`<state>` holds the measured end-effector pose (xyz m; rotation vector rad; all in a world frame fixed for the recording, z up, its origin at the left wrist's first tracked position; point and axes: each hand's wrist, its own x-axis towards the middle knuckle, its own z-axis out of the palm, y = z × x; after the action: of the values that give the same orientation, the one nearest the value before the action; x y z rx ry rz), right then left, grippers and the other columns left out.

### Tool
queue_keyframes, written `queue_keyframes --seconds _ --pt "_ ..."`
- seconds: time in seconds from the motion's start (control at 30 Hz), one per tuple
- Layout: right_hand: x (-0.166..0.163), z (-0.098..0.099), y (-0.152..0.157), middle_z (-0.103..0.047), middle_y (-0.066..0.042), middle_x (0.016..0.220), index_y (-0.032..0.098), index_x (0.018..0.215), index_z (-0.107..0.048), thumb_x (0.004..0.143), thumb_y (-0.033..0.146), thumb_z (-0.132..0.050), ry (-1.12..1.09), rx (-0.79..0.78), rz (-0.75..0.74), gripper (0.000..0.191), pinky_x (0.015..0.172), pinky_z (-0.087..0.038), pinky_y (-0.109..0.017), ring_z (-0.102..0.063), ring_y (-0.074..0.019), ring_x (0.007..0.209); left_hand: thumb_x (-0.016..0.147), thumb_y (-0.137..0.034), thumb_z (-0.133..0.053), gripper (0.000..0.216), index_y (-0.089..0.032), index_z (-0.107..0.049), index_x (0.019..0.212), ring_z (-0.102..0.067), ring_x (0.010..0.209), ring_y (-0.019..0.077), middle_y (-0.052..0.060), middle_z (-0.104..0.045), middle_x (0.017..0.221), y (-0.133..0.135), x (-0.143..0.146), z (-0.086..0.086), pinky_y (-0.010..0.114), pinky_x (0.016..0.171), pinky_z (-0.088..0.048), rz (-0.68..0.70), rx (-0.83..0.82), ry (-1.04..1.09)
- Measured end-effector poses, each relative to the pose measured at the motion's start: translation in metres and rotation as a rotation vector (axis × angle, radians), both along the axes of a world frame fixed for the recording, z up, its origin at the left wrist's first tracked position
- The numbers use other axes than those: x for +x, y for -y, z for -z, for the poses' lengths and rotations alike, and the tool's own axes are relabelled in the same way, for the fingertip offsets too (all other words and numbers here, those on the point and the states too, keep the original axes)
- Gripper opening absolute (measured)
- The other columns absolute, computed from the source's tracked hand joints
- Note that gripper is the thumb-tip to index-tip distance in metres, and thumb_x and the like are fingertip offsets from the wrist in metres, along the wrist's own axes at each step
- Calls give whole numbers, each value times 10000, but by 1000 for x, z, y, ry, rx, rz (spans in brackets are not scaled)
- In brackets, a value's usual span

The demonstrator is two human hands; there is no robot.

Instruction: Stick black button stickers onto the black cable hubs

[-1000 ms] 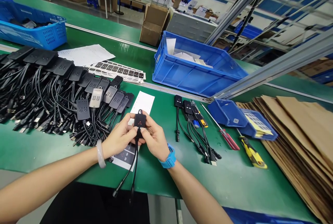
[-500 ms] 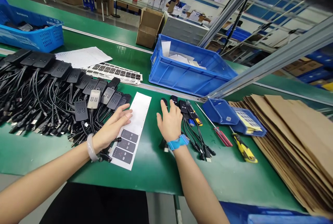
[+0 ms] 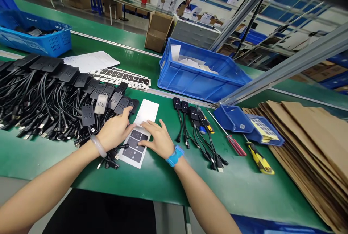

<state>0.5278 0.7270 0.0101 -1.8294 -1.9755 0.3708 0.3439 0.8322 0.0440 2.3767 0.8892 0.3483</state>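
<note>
Both hands rest on a white label sheet (image 3: 145, 116) lying flat on the green worktop (image 3: 244, 187), directly in front of the person. The sheet carries three dark labels (image 3: 135, 145) at its near end; its far half is bare.

Left hand (image 3: 115, 132): palm down, fingers loosely extended, grip wide and holding nothing. It lies on the left edge of the sheet, with its fingertips at the near edge of the cable pile (image 3: 49, 96). A pale bangle (image 3: 98, 146) sits on the wrist.

Right hand (image 3: 154, 139): palm down, fingers spread flat, grip wide and holding nothing. Its fingertips press on the sheet at the topmost dark label. A blue watch (image 3: 174, 156) sits on the wrist.

Surroundings:
- The cable pile, black adapters with trailing leads, covers the worktop to the left of the sheet.
- A row of adapters (image 3: 190, 112) lies in line just right of the right hand, leads running toward the person.
- A red-handled screwdriver (image 3: 233, 143) and a yellow-handled tool (image 3: 259, 157) lie further right, near a small blue tray (image 3: 233, 118).
- A stack of brown card sheets (image 3: 307, 136) occupies the right end of the worktop.
- A large blue bin (image 3: 201, 78) stands behind the sheet, and more label sheets (image 3: 122, 76) lie to its left.
- A blue basket (image 3: 35, 38) stands at the far left.
</note>
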Motion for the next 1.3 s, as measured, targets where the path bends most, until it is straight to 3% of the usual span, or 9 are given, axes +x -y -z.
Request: queue_keyframes --seconds 0.1,0.2,0.4,0.53,0.77,0.87,1.03,1.13,1.3 --pt "0 -1 0 -751 -40 990 228 949 -703 912 289 -620 -55 103 49 110 969 -374 -431 -649 -216 958 920 -312 -520 525 -154 -318 1378 -662 819 254 83 -669 932 1 2 3 312 683 -474 -2 105 -114" --pt "-2 -3 1 -745 -5 830 221 814 -697 916 248 -617 -130 191 116 132 821 -402 -367 -638 -182 807 914 -335 -541 509 -164 -339 1349 -664 804 232 63 -679 921 1 3 2 294 684 -471 0 35 -41" --pt "-7 -13 5 -716 -46 914 231 887 -721 903 250 -624 -173 397 179 100 805 -438 -381 -619 -212 873 871 -345 -582 459 -203 -411 1273 -604 625 158 -23 -645 706 2 5 3 236 614 -448 2 -346 307" --pt "-11 -20 7 -638 -67 858 226 957 -732 896 283 -635 -62 568 82 128 736 -446 -358 -566 -212 840 794 -350 -662 535 -195 -401 1235 -530 534 118 -65 -572 618 4 9 4 210 554 -424 -63 -679 484" --pt "-16 -19 9 -651 -33 827 269 992 -720 935 226 -573 -26 526 -95 163 691 -416 -332 -562 -171 772 755 -384 -724 613 -155 -385 1211 -489 501 82 -77 -530 601 8 11 -2 196 532 -374 -62 -1071 501" --pt "-14 -17 12 -660 -33 808 258 935 -716 918 197 -588 -90 514 -123 143 694 -422 -346 -566 -176 753 818 -351 -639 503 -157 -386 1206 -488 510 91 -68 -527 627 7 11 4 204 524 -371 -42 -948 476" --pt "-4 -17 17 -626 -44 872 248 893 -688 856 158 -649 -492 579 110 105 757 -474 -372 -595 -201 843 900 -213 -481 377 -185 -383 1263 -587 696 157 -1 -596 816 3 9 9 282 678 -454 -28 -282 299" --pt "1 -20 15 -575 -33 859 238 868 -636 862 186 -634 -737 726 316 52 714 -475 -348 -573 -192 825 915 -193 -474 402 -187 -397 1310 -606 880 240 80 -609 987 1 7 -11 339 751 -467 -53 64 94" --pt "1 -26 7 -574 -10 812 222 878 -606 881 283 -624 -878 684 401 64 631 -465 -292 -550 -141 693 857 -289 -625 594 -99 -399 1373 -528 1060 416 232 -534 1138 -14 -12 -54 444 807 -466 -369 417 -231"
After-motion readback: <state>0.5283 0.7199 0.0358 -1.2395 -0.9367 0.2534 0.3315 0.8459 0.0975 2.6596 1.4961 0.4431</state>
